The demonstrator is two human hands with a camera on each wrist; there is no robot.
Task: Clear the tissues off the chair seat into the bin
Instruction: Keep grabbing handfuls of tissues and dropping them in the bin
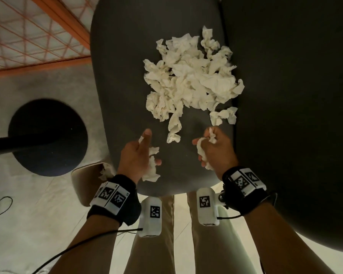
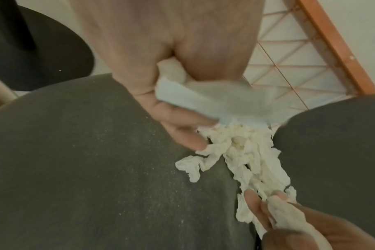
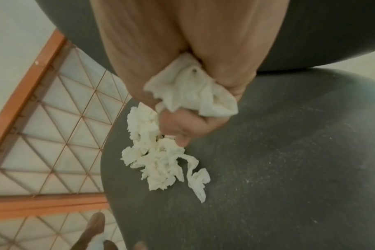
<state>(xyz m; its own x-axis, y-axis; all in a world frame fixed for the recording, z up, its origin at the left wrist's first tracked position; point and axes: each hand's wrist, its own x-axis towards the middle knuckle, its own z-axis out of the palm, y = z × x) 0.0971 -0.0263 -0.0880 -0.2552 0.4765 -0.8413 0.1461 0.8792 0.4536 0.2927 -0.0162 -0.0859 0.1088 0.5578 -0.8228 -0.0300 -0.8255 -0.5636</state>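
Grey fabric covers the chair seat [image 1: 127,76], where a heap of crumpled white tissues [image 1: 190,80] lies near the backrest [image 1: 295,95]. Below the seat's front-left corner, a beige bin [image 1: 81,184] holds one tissue at its rim. Over the seat's front edge, the left hand [image 1: 136,157] and the right hand [image 1: 214,149] each clutch a wad of tissue in curled fingers.

The right hand [image 3: 182,67] grips a crumpled white tissue wad [image 3: 193,94], fingers [image 3: 182,128] curled round it, above a heap of crumpled white tissues [image 3: 156,160] on the dark grey fabric chair seat [image 3: 278,169], beside an orange-framed wire mesh panel [image 3: 54,135]
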